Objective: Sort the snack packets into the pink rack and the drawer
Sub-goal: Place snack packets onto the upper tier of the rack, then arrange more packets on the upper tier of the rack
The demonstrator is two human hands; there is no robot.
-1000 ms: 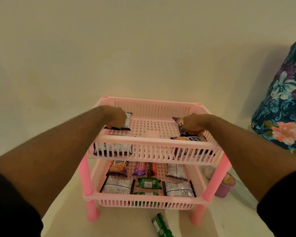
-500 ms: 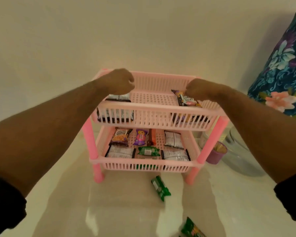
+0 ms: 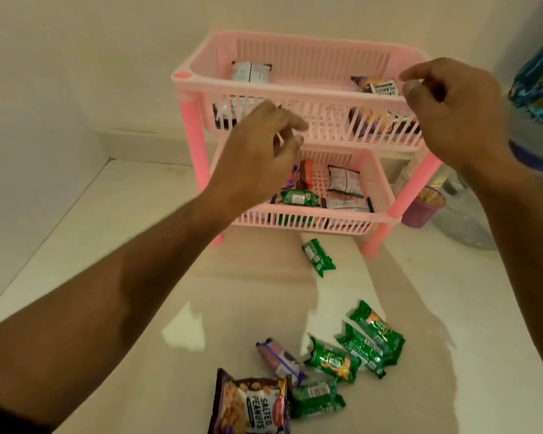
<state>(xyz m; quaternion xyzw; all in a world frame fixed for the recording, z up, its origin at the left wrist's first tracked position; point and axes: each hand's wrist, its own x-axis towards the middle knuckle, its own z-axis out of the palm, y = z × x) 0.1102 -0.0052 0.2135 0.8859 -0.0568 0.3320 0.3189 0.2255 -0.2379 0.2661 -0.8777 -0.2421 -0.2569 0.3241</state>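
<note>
Both hands hung in the air in front of the two-tier pink slatted plastic rack [image 3: 298, 98], and neither held anything. The left hand [image 3: 257, 151] hovered before the front wall of the upper basket with its fingers loosely curled and apart, and the right hand [image 3: 452, 108] hung near the rack's right front corner with thumb and forefinger close together but pinching nothing.

Part of the sorting looked done. In the upper basket a white and dark packet [image 3: 251, 72] lay at the back left and a dark salted-peanut packet [image 3: 378, 86] at the right, with more packets showing through the front slats. The lower basket [image 3: 311, 219] held several more, among them a green biscuit packet [image 3: 298, 198], an orange-brown one [image 3: 304, 178] and two white ones.

Plenty remained on the pale glossy worktop [image 3: 123, 230]. One green packet [image 3: 318, 258] lay alone just in front of the rack. Nearer the person sat a loose cluster: a large brown salted-peanut bag [image 3: 248, 402], a purple-and-pink packet [image 3: 278, 360] and about four green biscuit packets [image 3: 370, 339].

No drawer was in view, so that share of the sorting could not be judged. By my reckoning the job stood roughly halfway, with the hands free to go for the next packets.
</note>
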